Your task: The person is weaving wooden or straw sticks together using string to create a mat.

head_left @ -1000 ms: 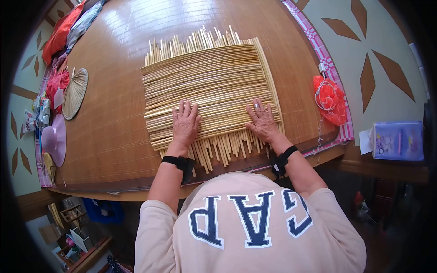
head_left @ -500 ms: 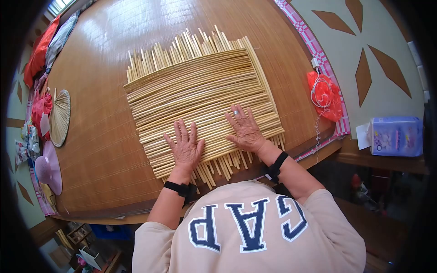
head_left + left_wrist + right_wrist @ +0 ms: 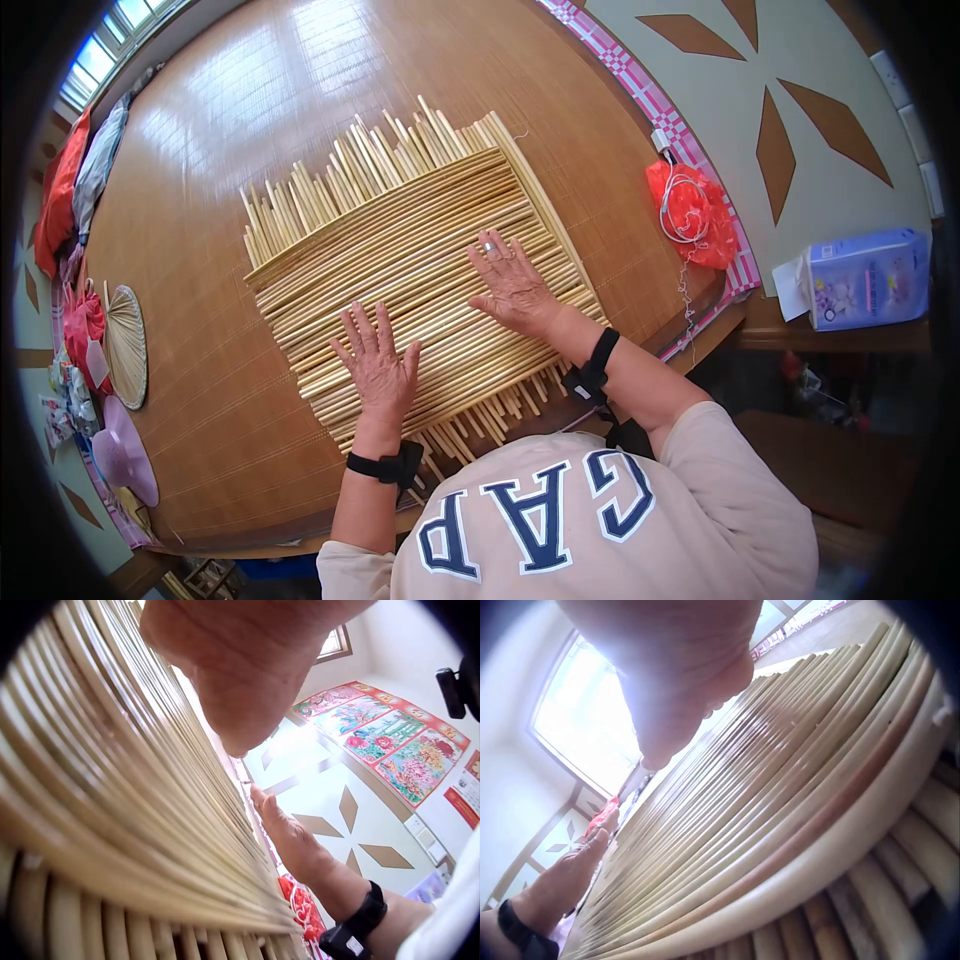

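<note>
A wide layer of thin, pale wooden sticks lies side by side. Beneath it run more sticks crosswise, their uneven ends jutting out past the far edge and others past the near edge. My left hand rests with spread fingers on the left part of the top layer. To the right, my right hand lies over the same sticks, fingers extended and a ring on one. Both wrist views show the palms low over the rows, with neither hand gripping a stick.
The sticks lie on a broad brown mat. A palm-leaf fan, a pink hat and bags line the left side. At right are a red plastic bag with a white cable and a purple tissue pack on a ledge.
The head view has turned, so the sticks appear more slanted. Both hands have slid from near the front edge farther onto the layer, the right one inward from the right side.
</note>
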